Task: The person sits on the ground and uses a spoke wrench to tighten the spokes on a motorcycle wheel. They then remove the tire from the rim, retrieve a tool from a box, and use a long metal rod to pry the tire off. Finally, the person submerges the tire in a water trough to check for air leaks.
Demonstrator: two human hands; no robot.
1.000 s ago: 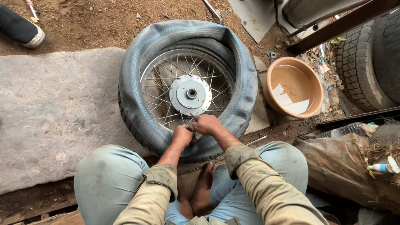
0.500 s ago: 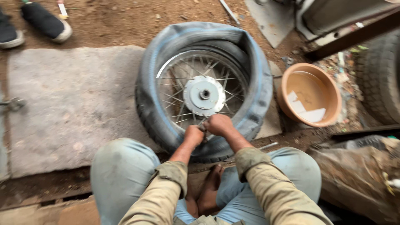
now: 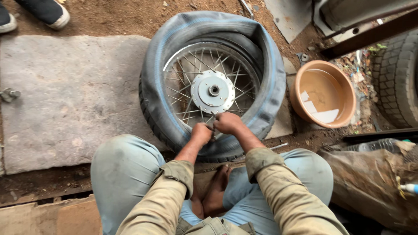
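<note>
Both hands meet at the near side of the wheel (image 3: 212, 85), which lies flat on the ground inside its loose tyre (image 3: 152, 82). The left hand (image 3: 201, 133) is curled closed and the right hand (image 3: 227, 123) pinches at the spokes (image 3: 185, 93); what the fingers clamp cannot be told. Risk: a slip could drive fingertips between spokes just beyond them, or against the rim edge beneath.

Looks like a roadside tyre repair spot, outdoors on bare dirt. A spoked wheel (image 3: 213, 90) with its tyre half off lies flat in the middle, a big truck tyre (image 3: 398, 78) at 3 o'clock, a clay-coloured basin (image 3: 323, 93) beside it, and a stone slab (image 3: 69, 95) at 9 o'clock.
</note>
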